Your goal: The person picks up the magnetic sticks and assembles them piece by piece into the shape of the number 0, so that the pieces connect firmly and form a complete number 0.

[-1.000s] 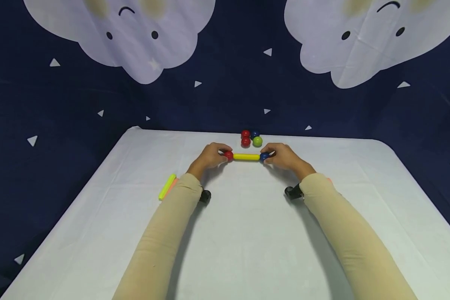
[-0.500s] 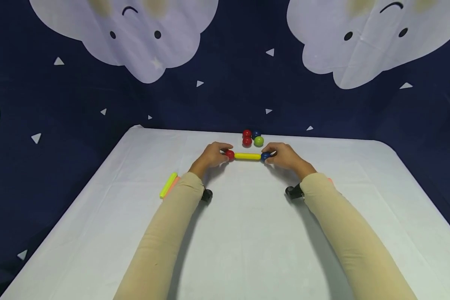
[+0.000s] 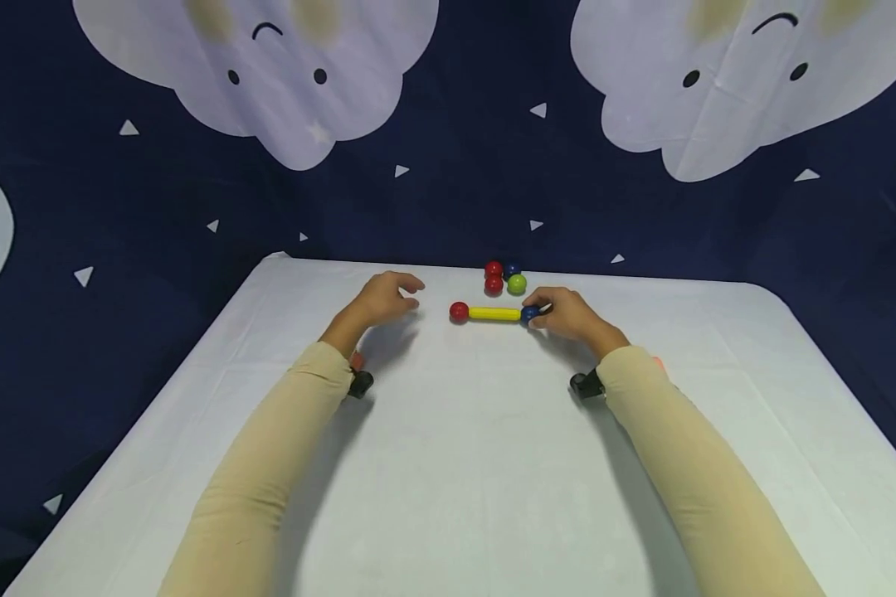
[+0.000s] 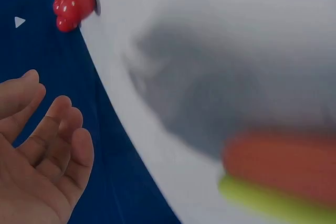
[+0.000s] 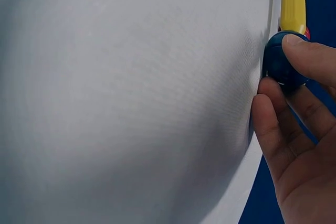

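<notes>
Head view: the right hand [image 3: 570, 315] is pinching the blue ball [image 3: 528, 315], the left hand [image 3: 378, 300] is hovering loose-fingered, and the yellow rod [image 3: 494, 314], reaching to the unheld red ball [image 3: 459, 312], is risking swinging if that pinch twists

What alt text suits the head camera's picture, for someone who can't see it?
A right hand pinches the glossy blue ball at one end of a yellow rod with a glossy red ball at its other end. The left hand hovers nearby, holding nothing. Beyond, two more red balls, another blue ball and a green ball cluster on a white table.
</notes>
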### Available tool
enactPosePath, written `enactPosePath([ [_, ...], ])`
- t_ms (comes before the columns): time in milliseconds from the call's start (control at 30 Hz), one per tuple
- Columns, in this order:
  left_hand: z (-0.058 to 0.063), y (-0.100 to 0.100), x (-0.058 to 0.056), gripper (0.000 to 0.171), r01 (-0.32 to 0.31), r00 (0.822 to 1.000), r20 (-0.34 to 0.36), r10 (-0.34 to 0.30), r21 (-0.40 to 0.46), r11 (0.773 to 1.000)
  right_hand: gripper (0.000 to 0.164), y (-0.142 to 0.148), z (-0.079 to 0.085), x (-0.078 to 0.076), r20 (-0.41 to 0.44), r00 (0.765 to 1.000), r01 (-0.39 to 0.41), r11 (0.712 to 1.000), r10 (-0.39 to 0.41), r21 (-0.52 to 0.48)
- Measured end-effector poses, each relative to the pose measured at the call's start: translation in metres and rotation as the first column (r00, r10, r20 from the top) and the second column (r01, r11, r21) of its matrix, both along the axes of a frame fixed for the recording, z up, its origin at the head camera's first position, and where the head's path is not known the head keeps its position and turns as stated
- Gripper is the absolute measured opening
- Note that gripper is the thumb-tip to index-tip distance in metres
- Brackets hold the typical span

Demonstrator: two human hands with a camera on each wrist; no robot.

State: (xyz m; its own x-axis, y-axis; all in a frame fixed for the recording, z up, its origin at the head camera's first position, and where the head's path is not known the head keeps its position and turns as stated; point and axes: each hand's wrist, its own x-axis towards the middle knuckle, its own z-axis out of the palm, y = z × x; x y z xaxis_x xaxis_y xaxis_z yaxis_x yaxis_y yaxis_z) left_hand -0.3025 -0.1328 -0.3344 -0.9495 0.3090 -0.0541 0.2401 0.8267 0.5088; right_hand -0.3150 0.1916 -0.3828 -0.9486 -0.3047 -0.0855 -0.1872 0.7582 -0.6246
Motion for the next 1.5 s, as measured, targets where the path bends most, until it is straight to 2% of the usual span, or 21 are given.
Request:
enactPosePath([
  [233, 0.017, -0.039, 0.029, 0.037, 0.070, 0.996, -0.045, -0.078, -0.146, 0.987, 0.033, 0.001, -0.002, 0.000, 0.017, 1.000, 0.011, 1.000, -0.011, 0.001],
  [367, 0.023, -0.061, 0.043, 0.036, 0.054, 0.997, -0.044, -0.064, -0.198, 0.979, 0.033, 0.004, -0.003, -0.001, 0.021, 1.000, 0.013, 1.000, -0.013, 0.005],
  [567, 0.013, -0.086, 0.061, 0.033, 0.034, 0.999, 0.003, -0.034, -0.250, 0.968, 0.032, 0.004, -0.002, -0.004, 0.023, 1.000, 0.005, 1.000, -0.004, -0.018],
  [667, 0.004, -0.090, 0.064, 0.033, 0.048, 0.999, 0.021, -0.044, -0.230, 0.972, 0.032, 0.005, -0.001, -0.005, 0.019, 1.000, 0.018, 1.000, -0.017, -0.007],
  [767, -0.006, -0.090, 0.064, 0.040, 0.049, 0.998, 0.056, -0.038, -0.206, 0.977, 0.032, 0.006, 0.000, -0.005, 0.017, 1.000, 0.021, 1.000, -0.021, 0.000],
  [900, -0.020, -0.092, 0.066, 0.052, 0.017, 0.995, 0.104, 0.004, -0.194, 0.981, 0.032, 0.006, -0.002, -0.005, 0.021, 1.000, 0.008, 1.000, -0.008, -0.027],
  [1000, -0.026, -0.095, 0.067, 0.051, -0.003, 0.994, 0.107, 0.024, -0.197, 0.980, 0.031, 0.004, -0.004, -0.004, 0.032, 0.999, 0.011, 0.999, -0.010, -0.038],
  [1100, -0.027, -0.096, 0.068, 0.045, -0.020, 0.997, 0.071, 0.038, -0.230, 0.973, 0.031, 0.003, -0.004, -0.003, 0.030, 0.999, 0.017, 0.999, -0.016, -0.032],
  [1233, -0.026, -0.100, 0.068, 0.040, -0.070, 0.995, 0.048, 0.086, -0.266, 0.961, 0.031, 0.003, -0.003, -0.003, 0.025, 1.000, 0.021, 0.999, -0.020, -0.037],
  [1333, -0.025, -0.104, 0.067, 0.040, -0.093, 0.990, 0.077, 0.116, -0.262, 0.960, 0.032, 0.002, -0.003, -0.003, 0.029, 0.999, 0.022, 0.999, -0.021, -0.046],
  [1500, -0.027, -0.106, 0.067, 0.042, -0.089, 0.987, 0.108, 0.120, -0.257, 0.962, 0.032, 0.001, -0.005, -0.002, 0.036, 0.999, 0.017, 0.999, -0.015, -0.050],
])
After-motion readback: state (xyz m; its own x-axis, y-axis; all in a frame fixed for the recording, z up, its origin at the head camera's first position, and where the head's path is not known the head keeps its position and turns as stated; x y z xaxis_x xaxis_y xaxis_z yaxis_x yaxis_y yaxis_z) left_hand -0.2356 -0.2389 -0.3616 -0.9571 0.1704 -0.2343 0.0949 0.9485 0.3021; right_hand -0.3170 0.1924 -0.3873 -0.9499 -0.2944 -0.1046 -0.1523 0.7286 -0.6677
